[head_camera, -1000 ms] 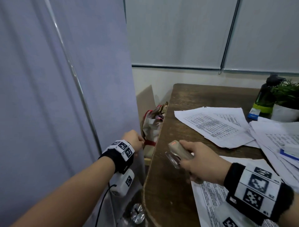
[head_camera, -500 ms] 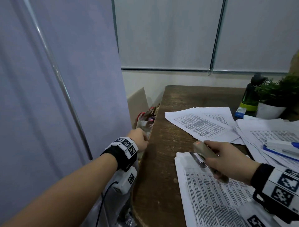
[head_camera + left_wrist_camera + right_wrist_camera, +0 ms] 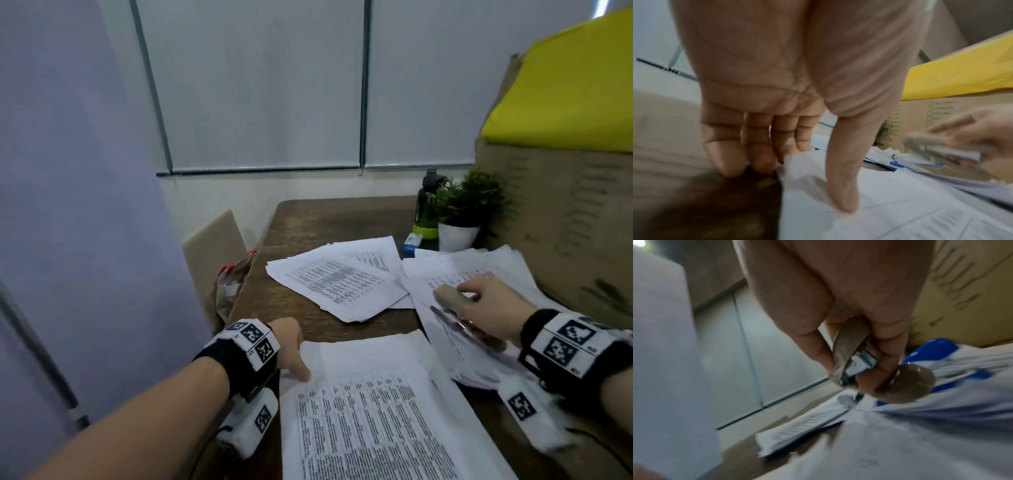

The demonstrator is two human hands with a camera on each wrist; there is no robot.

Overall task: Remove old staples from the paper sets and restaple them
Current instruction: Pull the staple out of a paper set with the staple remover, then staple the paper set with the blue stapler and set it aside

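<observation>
White printed sheets make up the paper set [image 3: 370, 411] lying right in front of me on the worktop [image 3: 308, 308], its long axis running away from me and its top left corner under my left hand [image 3: 291, 346]. In the left wrist view the thumb [image 3: 840, 175] presses down on that corner while the fingers [image 3: 723, 154] reach the wood just beside the edge, so this hand is nearly flat and grips nothing. My right hand [image 3: 493, 308] is off to the right above another pile of papers [image 3: 479, 270], curled round the stapler [image 3: 452, 301], with its nose pointing left toward the corner. I judge the stapler has to travel left and toward me to reach that corner; the left hand is the nearer one. Whether an old staple sits there I cannot tell, since thumb and blur hide it
</observation>
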